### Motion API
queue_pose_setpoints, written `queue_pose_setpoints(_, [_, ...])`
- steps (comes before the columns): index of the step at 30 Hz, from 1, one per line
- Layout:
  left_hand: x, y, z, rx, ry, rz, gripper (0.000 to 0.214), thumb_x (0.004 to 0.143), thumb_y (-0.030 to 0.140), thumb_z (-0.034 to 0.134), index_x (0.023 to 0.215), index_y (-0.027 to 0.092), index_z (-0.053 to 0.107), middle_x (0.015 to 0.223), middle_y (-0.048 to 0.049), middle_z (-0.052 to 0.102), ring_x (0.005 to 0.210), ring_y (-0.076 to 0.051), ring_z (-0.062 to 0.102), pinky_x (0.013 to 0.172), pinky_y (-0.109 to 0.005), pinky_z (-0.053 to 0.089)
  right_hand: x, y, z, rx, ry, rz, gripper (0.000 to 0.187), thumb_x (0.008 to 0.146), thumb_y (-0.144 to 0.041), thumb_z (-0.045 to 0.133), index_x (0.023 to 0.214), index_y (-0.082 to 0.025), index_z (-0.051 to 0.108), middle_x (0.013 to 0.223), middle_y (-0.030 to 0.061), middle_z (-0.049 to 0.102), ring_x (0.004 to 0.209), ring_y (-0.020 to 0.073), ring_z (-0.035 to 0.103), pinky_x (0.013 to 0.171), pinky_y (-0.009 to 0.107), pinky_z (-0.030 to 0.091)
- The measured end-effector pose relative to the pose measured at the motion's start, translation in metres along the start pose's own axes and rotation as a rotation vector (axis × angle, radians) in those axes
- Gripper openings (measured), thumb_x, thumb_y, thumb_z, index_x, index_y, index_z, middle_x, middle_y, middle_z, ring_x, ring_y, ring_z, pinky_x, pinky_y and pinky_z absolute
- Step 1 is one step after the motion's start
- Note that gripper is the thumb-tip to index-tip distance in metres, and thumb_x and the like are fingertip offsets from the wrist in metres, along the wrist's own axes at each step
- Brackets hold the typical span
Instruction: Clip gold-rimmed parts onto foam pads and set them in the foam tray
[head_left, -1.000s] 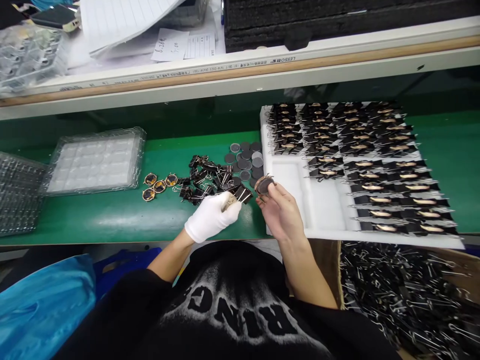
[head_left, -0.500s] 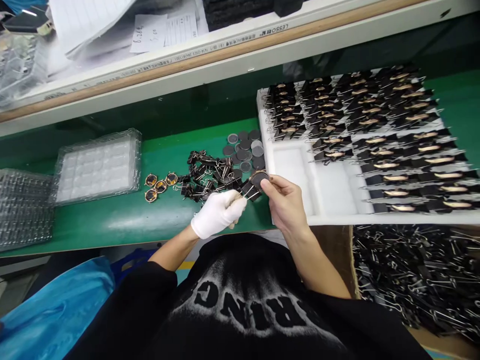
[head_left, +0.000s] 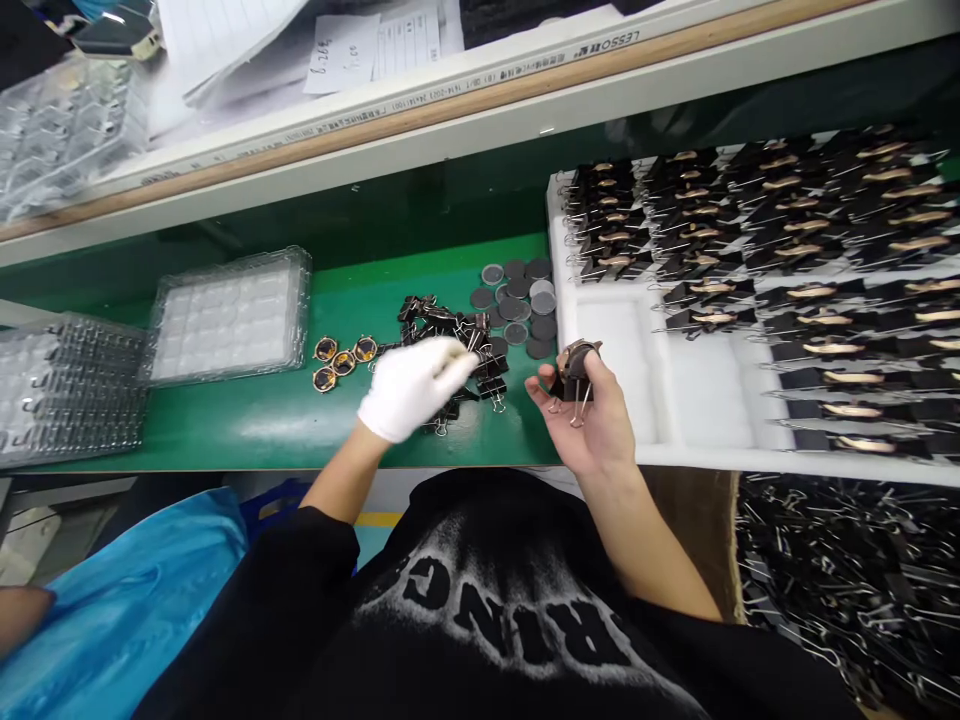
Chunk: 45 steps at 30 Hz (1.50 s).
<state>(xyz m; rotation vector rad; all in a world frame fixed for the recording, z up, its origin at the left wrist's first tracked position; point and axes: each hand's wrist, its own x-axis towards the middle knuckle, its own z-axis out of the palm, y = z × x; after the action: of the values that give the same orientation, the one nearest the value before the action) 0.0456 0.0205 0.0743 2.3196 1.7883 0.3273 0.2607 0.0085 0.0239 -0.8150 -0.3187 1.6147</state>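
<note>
Head view: right hand (head_left: pixel 592 425), bare, is pinching a round piece (head_left: pixel 580 354) between thumb and fingers, just left of the white tray (head_left: pixel 651 380) and above the table (head_left: pixel 300 430). A black binder clip (head_left: pixel 571 388) is biting its edge, wire handles pointing down. Piece is showing a dark face and a gold-brown rim, tilted; fingers are covering part of it.

Left hand (head_left: pixel 412 388), white-gloved, is hovering over the clip pile (head_left: pixel 442 322), thumb and fingers drawn close; can't tell if it is pinching a clip. Dark discs (head_left: pixel 517 310) are lying behind, four loose round pieces (head_left: pixel 343 362) farther left. Rows of clipped pieces (head_left: pixel 817 292) are standing in the tray.

Step in hand: apparently clamping the piece with clips. Next move is probably calling for a firm squeeze on another clip's handles, the piece being kept steady.
</note>
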Motion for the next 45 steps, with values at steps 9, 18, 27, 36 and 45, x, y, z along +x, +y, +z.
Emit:
queue_pose_setpoints(9, [0.046, -0.056, -0.009, 0.605, -0.108, 0.313, 0.030, 0.106, 0.035, 0.049, 0.097, 0.018, 0.071, 0.085, -0.0116, 0.069, 0.082, -0.026, 0.065, 0.069, -0.036, 0.032, -0.002, 0.001, 0.002, 0.050, -0.048, 0.137, 0.032, 0.071, -0.041, 0.093, 0.088, -0.022, 0.075, 0.086, -0.0024, 0.068, 0.079, 0.0114, 0.068, 0.068, 0.022, 0.061])
queue_pose_setpoints(18, [0.020, -0.032, -0.009, -0.010, 0.441, 0.167, 0.027, 0.101, 0.040, 0.059, 0.085, 0.019, 0.063, 0.079, -0.0034, 0.069, 0.070, -0.015, 0.060, 0.069, -0.031, 0.043, 0.002, 0.007, -0.002, -0.358, -0.374, -0.090, 0.020, 0.086, -0.043, 0.083, 0.100, -0.028, 0.082, 0.133, 0.0055, 0.071, 0.119, 0.0239, 0.068, 0.101, 0.040, 0.058])
queue_pose_setpoints(27, [-0.008, 0.021, -0.018, -0.272, 0.063, -0.022, 0.040, 0.077, 0.047, 0.076, 0.102, 0.021, 0.060, 0.072, 0.0056, 0.061, 0.061, -0.011, 0.053, 0.062, -0.026, 0.043, 0.009, -0.006, -0.002, -0.535, -0.647, -0.280, 0.013, 0.092, -0.033, 0.077, 0.104, -0.029, 0.083, 0.103, 0.0045, 0.077, 0.102, 0.0208, 0.071, 0.092, 0.034, 0.057])
queue_pose_setpoints(36, [-0.001, 0.026, -0.019, -0.223, -0.185, 0.064, 0.048, 0.080, 0.055, 0.068, 0.063, 0.022, 0.038, 0.052, 0.0069, 0.037, 0.050, -0.009, 0.032, 0.053, -0.027, 0.026, 0.005, -0.027, -0.005, -0.656, -0.738, -0.305, 0.013, 0.093, -0.029, 0.076, 0.103, -0.027, 0.083, 0.095, 0.0053, 0.073, 0.091, 0.0183, 0.068, 0.081, 0.030, 0.055])
queue_pose_setpoints(45, [0.001, 0.024, -0.023, -0.188, -0.180, 0.133, 0.055, 0.087, 0.059, 0.059, 0.056, 0.021, 0.034, 0.048, 0.0060, 0.033, 0.048, -0.008, 0.028, 0.052, -0.027, 0.022, 0.010, -0.045, -0.011, -0.785, -0.743, -0.223, 0.016, 0.093, -0.038, 0.075, 0.101, -0.024, 0.081, 0.115, 0.0097, 0.075, 0.109, 0.0237, 0.070, 0.091, 0.035, 0.057])
